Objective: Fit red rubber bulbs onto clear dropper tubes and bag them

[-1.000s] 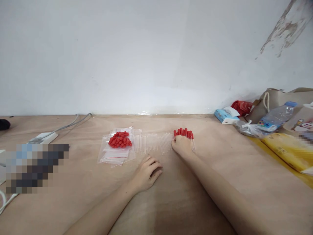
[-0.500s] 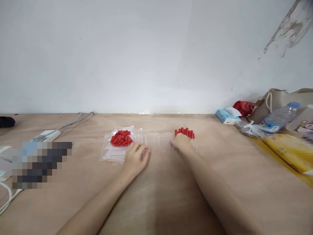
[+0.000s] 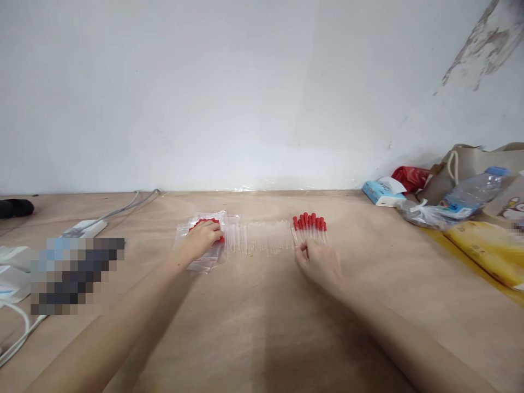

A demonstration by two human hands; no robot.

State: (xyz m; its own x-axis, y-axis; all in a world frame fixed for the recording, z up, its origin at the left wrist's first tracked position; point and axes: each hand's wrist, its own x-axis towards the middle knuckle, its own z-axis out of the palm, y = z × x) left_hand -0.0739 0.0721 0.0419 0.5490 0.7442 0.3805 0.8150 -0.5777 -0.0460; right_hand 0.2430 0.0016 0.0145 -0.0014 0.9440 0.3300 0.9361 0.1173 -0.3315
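My left hand (image 3: 202, 239) reaches over a pile of red rubber dropper bulbs (image 3: 220, 225), its fingers bent down and pressed together on them. Whatever the fingertips hold is hidden. Under the pile lie clear zip bags (image 3: 204, 265). Next to them runs a row of thin clear dropper tubes (image 3: 257, 237) without bulbs. At the row's right end, several droppers with red bulbs (image 3: 313, 219) lie side by side. My right hand (image 3: 319, 262) rests at their lower ends, thumb and finger pinched around the tube of the leftmost dropper (image 3: 295, 222).
To the right are a tissue pack (image 3: 382, 194), a tied clear bag (image 3: 423, 213), a plastic bottle (image 3: 475, 191), a paper bag (image 3: 442, 174) and a yellow package (image 3: 487, 251). A power strip (image 3: 84, 229) with cables and a blurred patch are at left.
My left hand has moved left from beside the bare tubes onto the red bulb pile. My right hand has drawn down and slightly right, uncovering more of the bulbed droppers.
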